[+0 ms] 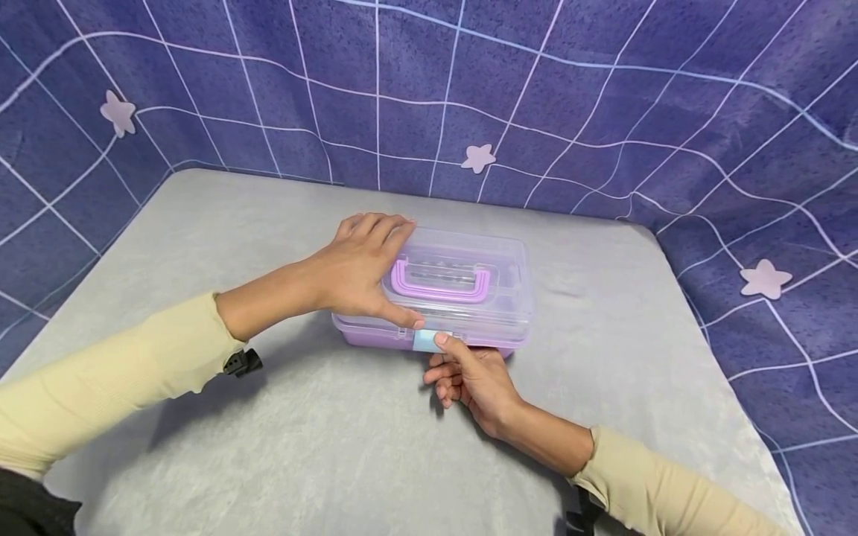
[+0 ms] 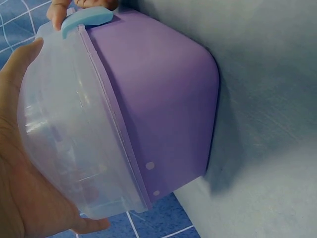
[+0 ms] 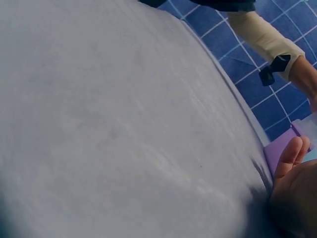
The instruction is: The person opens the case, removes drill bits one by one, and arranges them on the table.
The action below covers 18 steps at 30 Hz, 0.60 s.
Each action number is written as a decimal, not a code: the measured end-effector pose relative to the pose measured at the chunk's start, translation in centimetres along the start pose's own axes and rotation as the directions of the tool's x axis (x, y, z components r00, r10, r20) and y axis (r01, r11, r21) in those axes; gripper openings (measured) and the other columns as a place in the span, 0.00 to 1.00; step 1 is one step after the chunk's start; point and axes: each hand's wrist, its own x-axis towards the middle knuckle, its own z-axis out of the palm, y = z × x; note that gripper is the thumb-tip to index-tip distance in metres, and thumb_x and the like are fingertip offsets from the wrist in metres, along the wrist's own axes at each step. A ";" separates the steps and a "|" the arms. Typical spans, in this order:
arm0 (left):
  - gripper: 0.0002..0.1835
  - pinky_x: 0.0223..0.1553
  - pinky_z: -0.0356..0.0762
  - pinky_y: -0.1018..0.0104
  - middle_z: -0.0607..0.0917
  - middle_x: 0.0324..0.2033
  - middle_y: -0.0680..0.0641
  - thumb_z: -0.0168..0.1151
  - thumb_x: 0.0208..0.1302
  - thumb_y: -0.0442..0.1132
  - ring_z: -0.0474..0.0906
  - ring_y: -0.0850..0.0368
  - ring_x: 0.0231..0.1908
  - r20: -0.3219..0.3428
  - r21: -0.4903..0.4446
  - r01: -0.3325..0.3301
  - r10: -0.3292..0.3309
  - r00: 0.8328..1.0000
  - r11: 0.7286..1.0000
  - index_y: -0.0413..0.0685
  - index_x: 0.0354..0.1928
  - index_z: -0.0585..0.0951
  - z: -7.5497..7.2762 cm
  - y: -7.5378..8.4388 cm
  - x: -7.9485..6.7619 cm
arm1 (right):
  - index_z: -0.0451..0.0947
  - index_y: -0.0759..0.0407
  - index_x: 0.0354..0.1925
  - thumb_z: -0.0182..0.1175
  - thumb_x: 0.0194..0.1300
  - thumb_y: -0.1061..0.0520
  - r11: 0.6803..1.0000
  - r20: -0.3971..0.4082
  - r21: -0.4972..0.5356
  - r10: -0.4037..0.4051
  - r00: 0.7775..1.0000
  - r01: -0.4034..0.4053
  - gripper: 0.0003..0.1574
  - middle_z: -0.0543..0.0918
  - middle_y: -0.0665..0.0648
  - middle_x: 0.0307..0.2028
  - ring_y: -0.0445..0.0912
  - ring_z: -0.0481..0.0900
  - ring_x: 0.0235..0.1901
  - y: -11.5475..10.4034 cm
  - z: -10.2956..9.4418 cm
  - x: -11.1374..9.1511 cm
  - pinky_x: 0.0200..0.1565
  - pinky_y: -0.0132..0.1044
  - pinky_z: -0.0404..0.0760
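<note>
A purple plastic storage box (image 1: 375,336) with a clear lid (image 1: 462,242) and a folding purple handle (image 1: 439,292) sits upright, lid down on its base. My left hand (image 1: 365,268) grips the lid from the left, thumb along the front edge and fingers spread to the back edge. In the left wrist view, a fingertip bends past the lid's far side. At the front, my right hand (image 1: 479,380) holds the light-blue latch (image 1: 424,341), thumb on its face and the other fingers loosely curled below it. The right wrist view shows only part of that hand.
The box stands on a table covered with grey cloth (image 1: 268,432). Blue curtain-like fabric with a grid pattern (image 1: 415,74) rises behind and at both sides, with star shapes (image 1: 478,158) on it. A small black wrist camera (image 1: 243,362) sits at the left sleeve.
</note>
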 end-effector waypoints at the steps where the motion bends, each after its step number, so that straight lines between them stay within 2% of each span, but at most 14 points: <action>1: 0.80 0.86 0.48 0.27 0.61 0.87 0.36 0.72 0.49 0.88 0.55 0.35 0.86 0.002 0.001 0.001 -0.001 1.000 1.000 0.40 0.90 0.55 0.0 0.0 0.0 | 0.85 0.66 0.41 0.65 0.83 0.41 1.000 -0.002 -0.002 0.001 1.000 -0.001 0.27 0.92 0.52 0.25 0.39 0.80 0.18 0.0 0.0 0.0 0.24 0.30 0.82; 6: 0.80 0.86 0.48 0.27 0.60 0.87 0.35 0.72 0.50 0.88 0.55 0.34 0.87 0.006 0.002 0.002 -0.002 1.000 1.000 0.40 0.91 0.54 -0.1 0.1 0.0 | 0.85 0.65 0.33 0.65 0.82 0.39 1.000 -0.001 -0.021 -0.008 1.000 0.008 0.32 0.91 0.53 0.22 0.39 0.79 0.15 0.0 0.1 -0.1 0.22 0.31 0.80; 8: 0.80 0.86 0.48 0.26 0.61 0.87 0.35 0.72 0.50 0.87 0.55 0.34 0.86 0.005 0.000 0.000 0.000 1.000 1.000 0.40 0.91 0.54 -0.1 0.1 0.0 | 0.85 0.68 0.37 0.63 0.83 0.39 1.000 0.020 -0.029 -0.012 1.000 0.013 0.33 0.91 0.52 0.24 0.38 0.80 0.16 0.0 0.0 -0.1 0.23 0.30 0.81; 13: 0.80 0.86 0.49 0.26 0.61 0.87 0.35 0.72 0.50 0.87 0.55 0.33 0.86 0.009 -0.008 -0.004 0.004 1.000 1.000 0.40 0.91 0.54 -0.1 0.0 0.0 | 0.82 0.80 0.53 0.59 0.85 0.43 0.999 0.104 -0.036 -0.024 0.994 0.028 0.36 0.93 0.51 0.29 0.38 0.83 0.21 -0.1 -0.3 -0.3 0.28 0.30 0.84; 18: 0.80 0.85 0.49 0.26 0.61 0.87 0.35 0.73 0.50 0.87 0.55 0.34 0.86 0.012 -0.015 -0.003 0.003 1.000 1.000 0.40 0.91 0.54 -0.1 -0.1 0.0 | 0.80 0.82 0.58 0.59 0.83 0.47 0.998 0.156 -0.038 -0.039 0.987 0.046 0.34 0.94 0.50 0.32 0.38 0.84 0.24 -0.1 -0.8 -0.4 0.30 0.30 0.86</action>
